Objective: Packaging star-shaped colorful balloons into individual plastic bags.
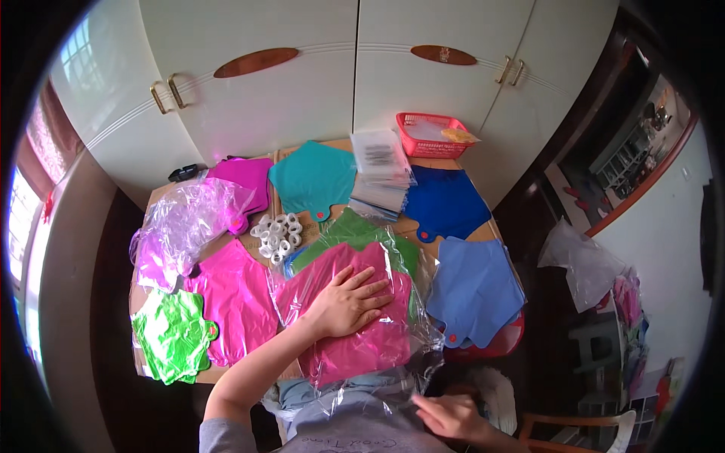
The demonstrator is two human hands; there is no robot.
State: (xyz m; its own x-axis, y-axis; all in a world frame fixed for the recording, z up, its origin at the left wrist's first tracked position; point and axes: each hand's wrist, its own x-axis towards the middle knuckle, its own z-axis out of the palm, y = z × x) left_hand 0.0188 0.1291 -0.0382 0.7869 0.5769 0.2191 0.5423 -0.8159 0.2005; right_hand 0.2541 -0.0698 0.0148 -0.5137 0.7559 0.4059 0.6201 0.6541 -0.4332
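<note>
White cupboard doors (264, 113) stand behind your table, and brown cardboard (214, 245) covers its top. Your left hand (351, 302) lies flat, with its fingers spread and let go, on top of a clear plastic bag (430, 343). Inside that bag are shiny pink sheets (355, 359) that look like flat foil balloons. They are at the near edge of the table, right in front of your tummy. Your right hand (449, 417) is lower down, near the bag's bottom right corner. It is blurry, so I can't tell if its fingers pinch the bag or hold nothing. A green pile (351, 226) peeks out behind the pink sheets. To the left are another pink pile (236, 302), a bright lime pile (174, 332) and a crinkly heap of see-through wrap (181, 223). White rings (276, 238) sit in a bunch below a teal pile (313, 177). At the back, a red basket (423, 149) is beside a stack of clear packets (380, 155). A dark blue pile (449, 204) and a light blue pile (472, 291) lie on the right.
</note>
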